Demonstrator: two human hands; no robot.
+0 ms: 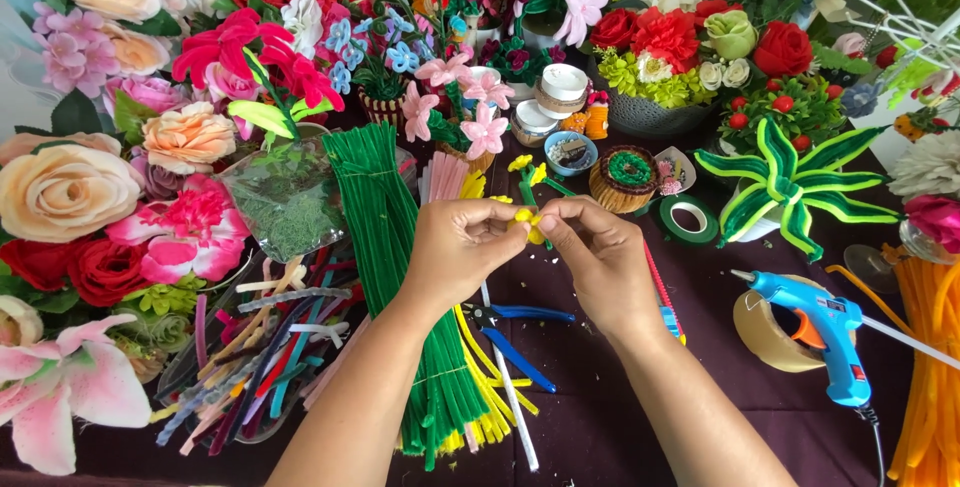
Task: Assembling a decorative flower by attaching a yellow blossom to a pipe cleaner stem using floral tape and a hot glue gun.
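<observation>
**Inspector:** Status of the hands?

**Assistant:** The left hand (462, 245) and the right hand (590, 247) meet above the dark purple tablecloth (600, 417), both pinching a small yellow fuzzy pipe-cleaner piece (527, 219) between fingertips. It sits just in front of the finished yellow pipe-cleaner flowers (528, 169).

**Inspector:** Hazards?

**Assistant:** In my judgement, the thin wire core could kink or prick a fingertip if twisted hard. The blue plastic glue gun (820, 332) rests on a tape roll near the right forearm; a backward elbow could knock it.

**Inspector:** Materials?

**Assistant:** The bundle of green chenille stems (395, 247) is soft and bristly; the blue-handled pliers (515, 332) are hard and smooth.
</observation>
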